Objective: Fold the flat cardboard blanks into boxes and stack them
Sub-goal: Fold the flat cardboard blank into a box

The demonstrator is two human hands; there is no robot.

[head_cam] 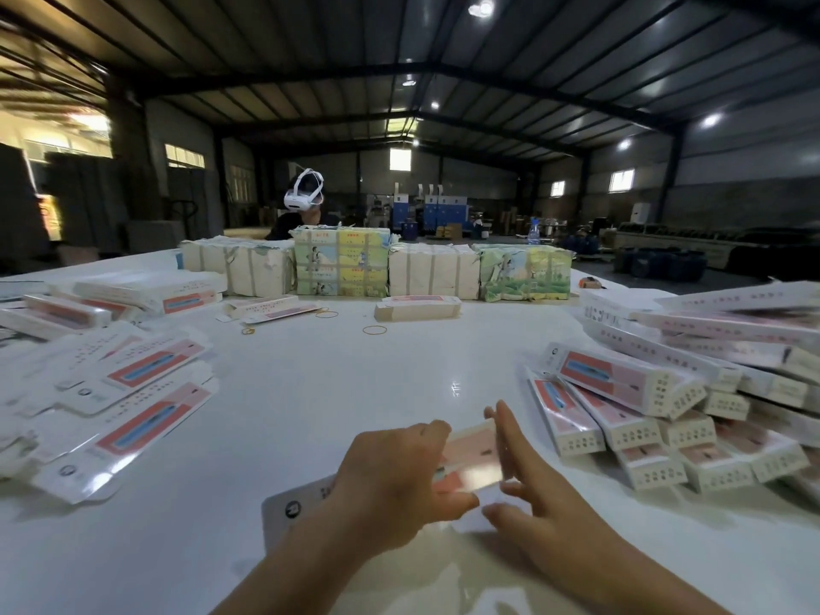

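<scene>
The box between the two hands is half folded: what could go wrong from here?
1. The left hand grips the box while the right hand presses its end with straight fingers; a hard push may crease it.
2. The pile of folded boxes lies uneven, so another box may slide off.

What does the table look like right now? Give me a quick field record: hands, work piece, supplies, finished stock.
left hand: curled on the box blank, grip on its near side
right hand: fingers straight, pressing the blank's right edge
flat blanks: spread at table left
folded boxes: piled at right
wrapped bundles: row at far edge
rubber bands: loose, mid-table
</scene>
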